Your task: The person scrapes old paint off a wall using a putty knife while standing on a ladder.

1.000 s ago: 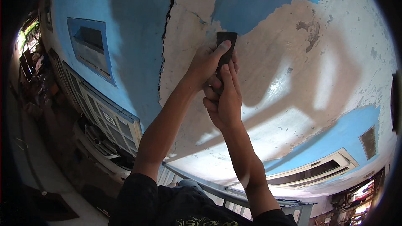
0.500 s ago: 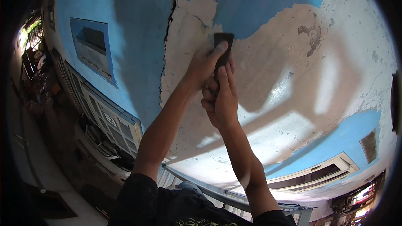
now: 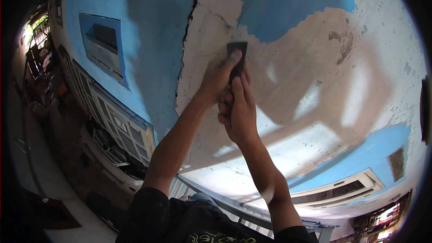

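Observation:
A scraper with a dark, flat, rectangular blade (image 3: 237,47) is held against the wall (image 3: 297,69) by both my hands. My left hand (image 3: 217,77) is closed on it from the left, thumb lying along the blade's face. Below and to the right, my right hand (image 3: 243,108) is wrapped round its lower part, fingers stretched up behind the blade. The handle is hidden in my hands. Bare, pale plaster surrounds the blade. Blue paint (image 3: 279,9) with a ragged, peeled edge lies just above and to the right of it.
A jagged crack (image 3: 183,47) runs down the wall left of my hands. Farther left are a recessed opening (image 3: 101,47) and a framed window (image 3: 117,117), with a parked vehicle (image 3: 105,153) below. A railing (image 3: 243,213) stands by my body. A vent frame (image 3: 346,189) sits lower right.
The scraper and both hands have moved slightly down and left across the wall, away from the blue paint's edge. My view has shifted a little too. Both hands keep their hold.

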A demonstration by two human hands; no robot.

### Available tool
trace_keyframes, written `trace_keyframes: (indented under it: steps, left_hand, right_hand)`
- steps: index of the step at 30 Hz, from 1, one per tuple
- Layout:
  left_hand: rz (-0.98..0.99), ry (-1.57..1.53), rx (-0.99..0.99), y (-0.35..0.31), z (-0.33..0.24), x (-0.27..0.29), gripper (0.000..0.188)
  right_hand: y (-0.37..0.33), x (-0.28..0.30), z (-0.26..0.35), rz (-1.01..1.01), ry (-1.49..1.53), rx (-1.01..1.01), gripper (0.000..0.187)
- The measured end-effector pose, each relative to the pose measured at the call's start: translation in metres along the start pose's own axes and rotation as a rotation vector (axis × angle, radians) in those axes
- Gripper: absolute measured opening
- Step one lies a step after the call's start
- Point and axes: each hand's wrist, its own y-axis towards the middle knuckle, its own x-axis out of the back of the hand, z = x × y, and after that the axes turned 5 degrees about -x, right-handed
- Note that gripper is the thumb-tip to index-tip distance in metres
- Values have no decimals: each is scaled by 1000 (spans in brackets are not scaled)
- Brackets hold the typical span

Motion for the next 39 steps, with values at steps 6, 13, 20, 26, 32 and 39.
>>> trace_keyframes:
  steps: [6, 13, 20, 26, 32, 39]
  left_hand:
    - [-33, -181, 32, 7, -11, -4, 38]
    - [-74, -61, 7, 12, 14, 3, 40]
    - [-32, -91, 39, 1, -3, -15, 41]
    - [0, -39, 9, 12, -24, -25, 37]
    - [5, -54, 4, 14, -16, -37, 37]
    - [33, -179, -13, 15, -7, -41, 35]
  right_hand:
    - [9, -7, 8, -44, -59, 2, 51]
    - [10, 3, 4, -27, -99, 28, 48]
    - [3, 1, 7, -29, 6, 11, 50]
    - [1, -1, 28, 13, 91, 60, 49]
    - [-4, 9, 33, -48, 59, 28, 47]
    - [-8, 17, 36, -46, -19, 59, 48]
